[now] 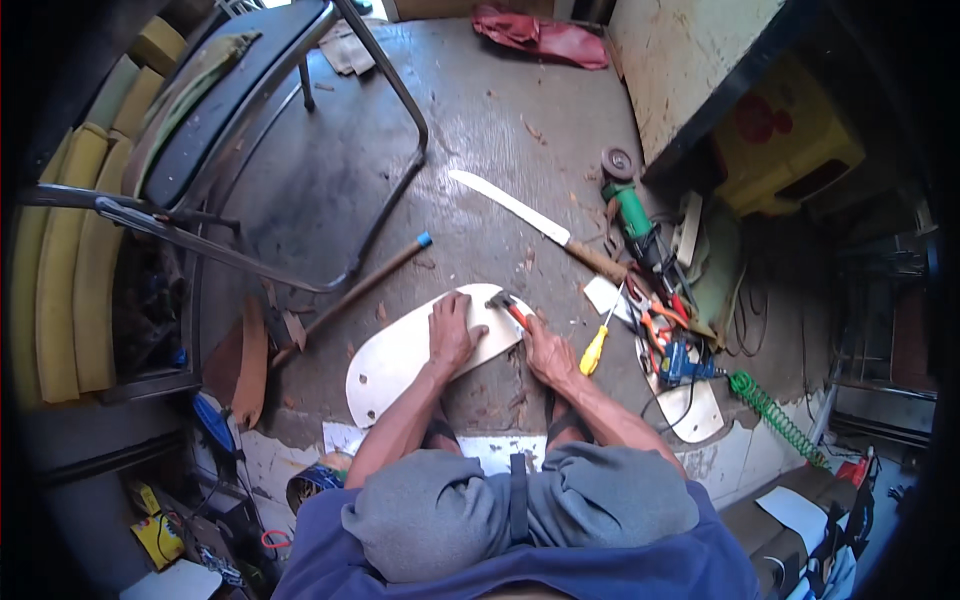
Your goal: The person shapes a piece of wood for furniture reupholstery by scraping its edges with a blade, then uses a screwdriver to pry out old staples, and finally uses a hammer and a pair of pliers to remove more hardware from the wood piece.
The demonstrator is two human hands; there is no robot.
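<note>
A pale rounded board (400,352) lies on the floor in front of my feet, with small holes near its ends. My left hand (452,335) rests flat on the board with its fingers stretched out, pressing on its upper face. In my right hand (549,354) is a small hammer (516,316) with a red-and-black handle, gripped at the board's right edge. The dark hammer head lies close over the board's far right end, near a hole there. Whether the head touches the wood I cannot tell.
Right of the board lie a yellow screwdriver (594,350), a long machete (520,212), a green angle grinder (630,212), orange-handled pliers (660,316) and a blue power tool (688,362) beside a green coiled cord (775,410). A metal-framed chair (410,110) and a blue-tipped stick (370,280) stand left.
</note>
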